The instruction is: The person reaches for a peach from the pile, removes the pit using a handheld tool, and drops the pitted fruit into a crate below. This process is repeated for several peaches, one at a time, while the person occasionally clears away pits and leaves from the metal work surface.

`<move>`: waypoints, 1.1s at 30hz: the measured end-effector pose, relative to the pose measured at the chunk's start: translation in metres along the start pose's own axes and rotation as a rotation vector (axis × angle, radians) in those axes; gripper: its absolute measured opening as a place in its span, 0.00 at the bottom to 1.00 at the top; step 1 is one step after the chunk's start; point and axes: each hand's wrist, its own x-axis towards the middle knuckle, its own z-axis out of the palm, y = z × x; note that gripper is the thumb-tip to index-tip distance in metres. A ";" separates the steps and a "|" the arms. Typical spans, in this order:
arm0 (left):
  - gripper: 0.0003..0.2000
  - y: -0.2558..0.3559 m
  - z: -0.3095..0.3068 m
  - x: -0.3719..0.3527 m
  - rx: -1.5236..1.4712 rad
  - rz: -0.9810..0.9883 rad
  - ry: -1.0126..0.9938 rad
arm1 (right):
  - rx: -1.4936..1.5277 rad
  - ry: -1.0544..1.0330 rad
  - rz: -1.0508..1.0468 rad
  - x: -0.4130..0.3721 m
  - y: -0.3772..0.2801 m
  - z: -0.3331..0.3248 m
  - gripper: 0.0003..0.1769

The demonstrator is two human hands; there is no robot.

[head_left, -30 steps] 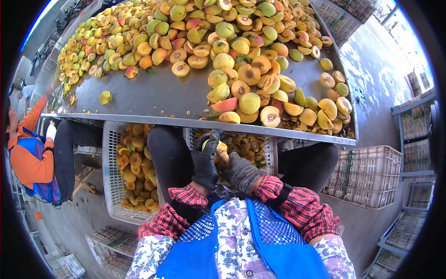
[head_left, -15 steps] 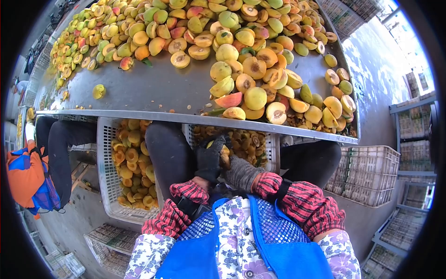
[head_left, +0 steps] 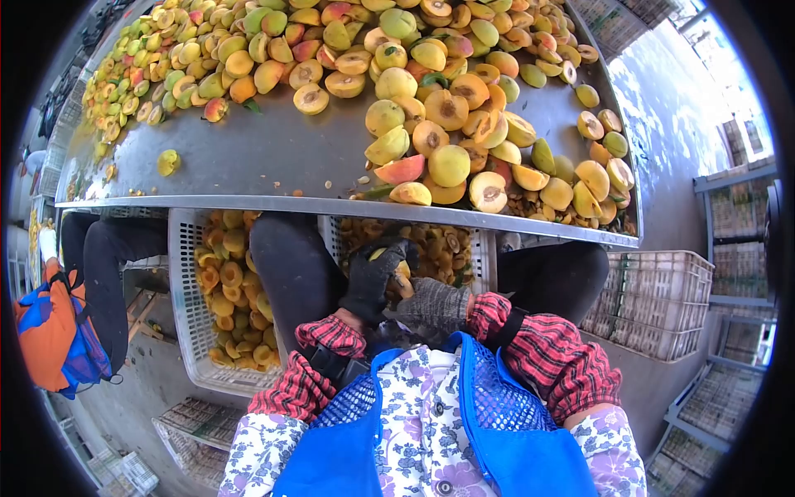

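My left hand (head_left: 378, 277), in a black glove, is closed around a yellow peach (head_left: 402, 275) above my lap. Pressed close to the fruit is my right hand (head_left: 434, 304) in a grey knit glove, its fingers curled. What my right hand grips, if anything, is hidden. Just beyond both hands, between my knees, a white crate (head_left: 487, 263) holds small brownish-orange peach pieces. To the left of my leg, another white crate (head_left: 184, 319) is filled with peach halves (head_left: 236, 277).
A metal table (head_left: 273, 153) with a raised rim stands ahead, bearing a large heap of peaches (head_left: 447, 108), many halved. Stacked crates (head_left: 650, 302) sit at right. A co-worker in an orange and blue vest (head_left: 54, 340) is at far left. An upturned crate (head_left: 199, 431) lies behind on the floor.
The view has shifted slightly. My hands stay together at the peach, with the left glove turned a little and the right hand slightly lower against the fruit.
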 end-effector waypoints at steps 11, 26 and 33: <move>0.08 -0.001 0.000 0.001 0.186 0.000 -0.146 | 0.056 0.043 0.256 -0.012 -0.040 -0.019 0.18; 0.10 -0.006 0.006 0.000 0.067 0.030 -0.275 | -0.094 0.225 -0.452 -0.014 0.011 0.016 0.18; 0.14 -0.014 0.000 0.008 -0.361 -0.114 -0.071 | 0.259 0.228 -0.190 -0.024 -0.016 -0.005 0.17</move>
